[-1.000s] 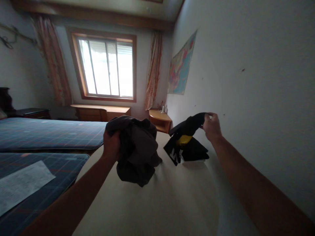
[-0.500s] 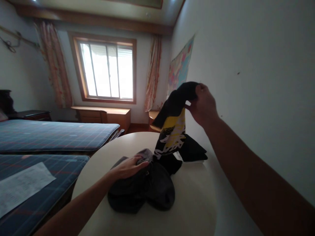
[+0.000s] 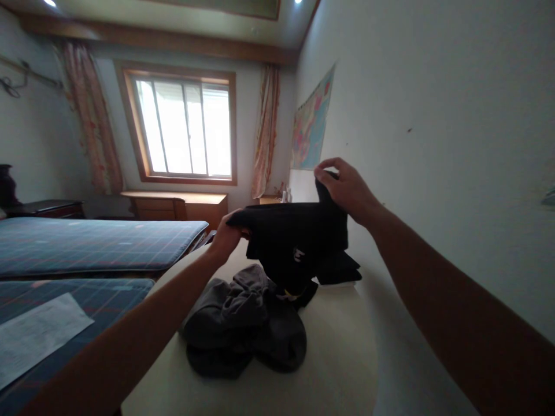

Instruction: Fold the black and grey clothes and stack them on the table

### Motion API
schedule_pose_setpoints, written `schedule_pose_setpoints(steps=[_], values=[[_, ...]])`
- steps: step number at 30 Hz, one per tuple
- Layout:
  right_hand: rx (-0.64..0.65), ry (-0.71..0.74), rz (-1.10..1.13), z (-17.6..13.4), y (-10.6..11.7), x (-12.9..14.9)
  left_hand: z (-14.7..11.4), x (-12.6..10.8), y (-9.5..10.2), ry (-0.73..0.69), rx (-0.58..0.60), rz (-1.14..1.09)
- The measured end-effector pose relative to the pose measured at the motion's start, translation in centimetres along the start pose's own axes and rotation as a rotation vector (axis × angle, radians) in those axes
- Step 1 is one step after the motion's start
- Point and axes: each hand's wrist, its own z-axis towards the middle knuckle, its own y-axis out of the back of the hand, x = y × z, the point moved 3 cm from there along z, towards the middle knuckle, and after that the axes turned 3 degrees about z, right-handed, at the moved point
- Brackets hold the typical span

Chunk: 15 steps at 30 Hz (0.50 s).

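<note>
A black garment point(image 3: 286, 237), probably a T-shirt, hangs stretched between my hands above the table. A small white mark shows on its front, and a bit of yellow peeks out at its lower end. My left hand point(image 3: 229, 234) is closed on its left edge. Higher up on the right, my right hand point(image 3: 347, 188) pinches the opposite corner. Beneath lies a crumpled dark grey garment point(image 3: 247, 318) on the white round table point(image 3: 333, 358). Behind it to the right rests a stack of folded black cloth point(image 3: 340, 268), with something white at its bottom.
The white wall point(image 3: 442, 190) runs close along the right side of the table. To the left stand beds with plaid mattresses point(image 3: 95, 242), one bearing a sheet of paper point(image 3: 43, 335). A wooden desk point(image 3: 195, 202) sits under the window point(image 3: 186, 127).
My left hand has left the grey garment and risen to take the black garment's left edge. My right hand has come slightly lower, and the garment is now spread sideways, its yellow-white print mostly hidden.
</note>
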Motion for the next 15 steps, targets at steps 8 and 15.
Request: schedule_pose_setpoints(steps=[8,15], values=[[0.472,0.101,-0.484,-3.2,-1.2,-0.7,3.1,-6.5,0.8,-0.325,-0.197,0.058],[0.524,-0.332,-0.853,-4.3,-1.3,-6.8,3.9,-7.3,1.9,-0.459,-0.284,0.062]])
